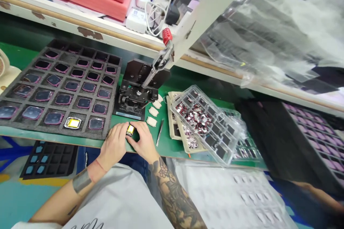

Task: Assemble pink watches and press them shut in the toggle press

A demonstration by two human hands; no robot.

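Left hand (pixel 115 142) and right hand (pixel 145 141) are pinching the square yellow-faced module (pixel 130 130) between them, toggle-clamp press (pixel 139 91) standing at its twelve o'clock, edge-only gripping probably serving best, sparing the face pressure

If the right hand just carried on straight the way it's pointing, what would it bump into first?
Beyond the small yellow-faced piece it holds, the right hand would probably meet the black red-handled fixture first, though depth is hard to judge here.
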